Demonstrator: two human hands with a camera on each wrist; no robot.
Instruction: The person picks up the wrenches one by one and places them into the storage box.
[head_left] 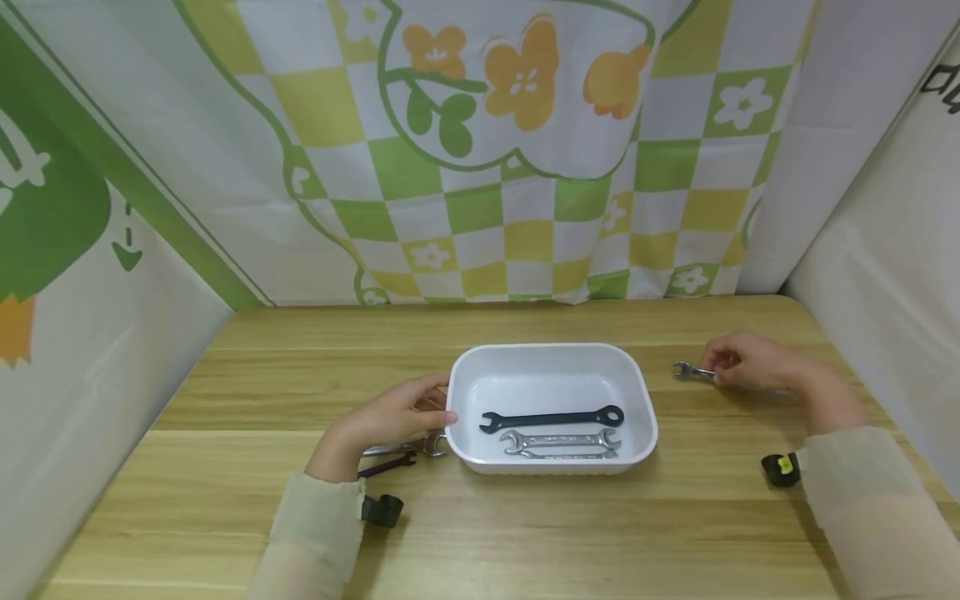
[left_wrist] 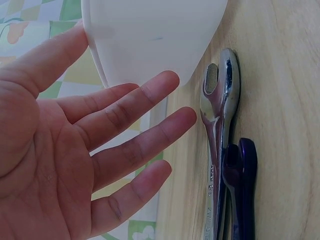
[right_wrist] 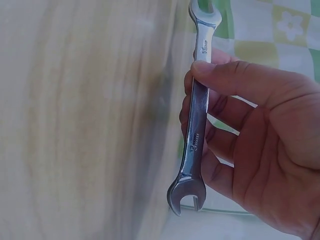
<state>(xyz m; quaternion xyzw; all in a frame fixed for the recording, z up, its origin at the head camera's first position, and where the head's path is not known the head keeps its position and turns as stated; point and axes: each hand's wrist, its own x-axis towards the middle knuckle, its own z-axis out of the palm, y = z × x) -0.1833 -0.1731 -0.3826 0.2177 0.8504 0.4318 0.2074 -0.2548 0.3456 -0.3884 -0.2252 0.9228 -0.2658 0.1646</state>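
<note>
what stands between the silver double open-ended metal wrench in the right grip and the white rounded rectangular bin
Nothing visible: only bare wood-grain tabletop lies between the wrench and the bin in the head view. The bin's raised right rim would probably need clearing from above.

Nothing can be read with certainty: tiny markings on the wrench (right_wrist: 199, 115) in the right fingers (right_wrist: 230, 111) and the larger wrench (left_wrist: 215, 127) beside the left fingers (left_wrist: 145, 142) are blurred; black lettering (head_left: 942, 81) on the cloth (head_left: 892, 217) beyond the right fingers is cut off.
</note>
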